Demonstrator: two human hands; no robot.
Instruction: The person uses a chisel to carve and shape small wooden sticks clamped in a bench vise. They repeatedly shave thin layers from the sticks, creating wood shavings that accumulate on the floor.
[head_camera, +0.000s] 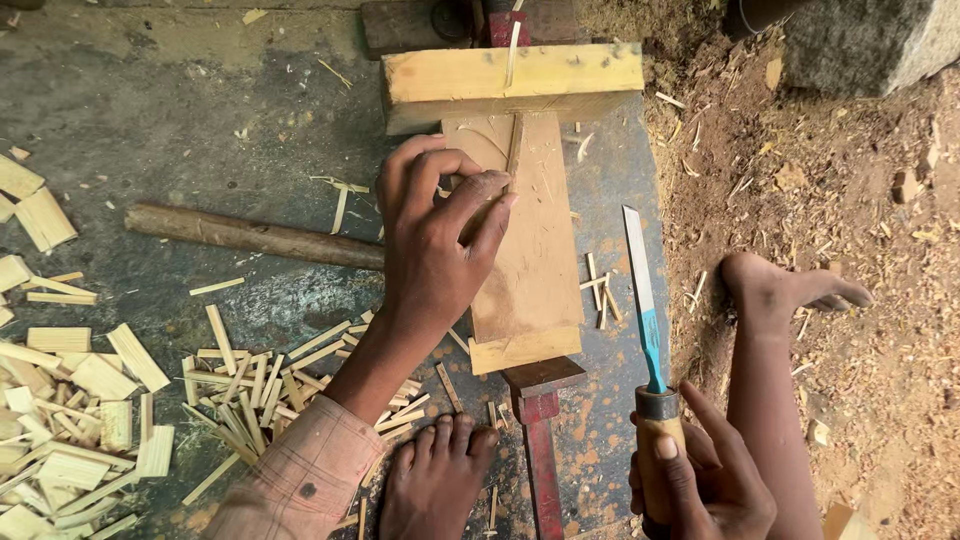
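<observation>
A person works seated on a concrete floor (200, 110), seen from a head-worn camera looking down. The left hand (435, 235) is curled, thumb and fingertips pinching a thin wooden strip (514, 150) that stands on edge against a flat wooden board (525, 260); most of the strip below the fingers is hidden by the hand. The board butts against a thick yellow timber block (510, 82) at the top, and a red metal bar (540, 440) runs underneath it, its upper length concealed and its lower end cut off by the frame. The right hand (700, 480), partly out of frame at the bottom, is wrapped closed around the wooden handle of a chisel (645, 300), whose blue-collared blade points upward beside the board. A round wooden stick (250, 235) lies left of the hand, its right end hidden behind the wrist. Split wood slivers (270, 385) lie heaped near the left foot (435, 475), with broader offcuts (70, 400) at the left edge. The right foot (785, 285) rests on bare soil (860, 200). A grey stone (870, 40) is cropped at top right. No labels or packaging are visible.
</observation>
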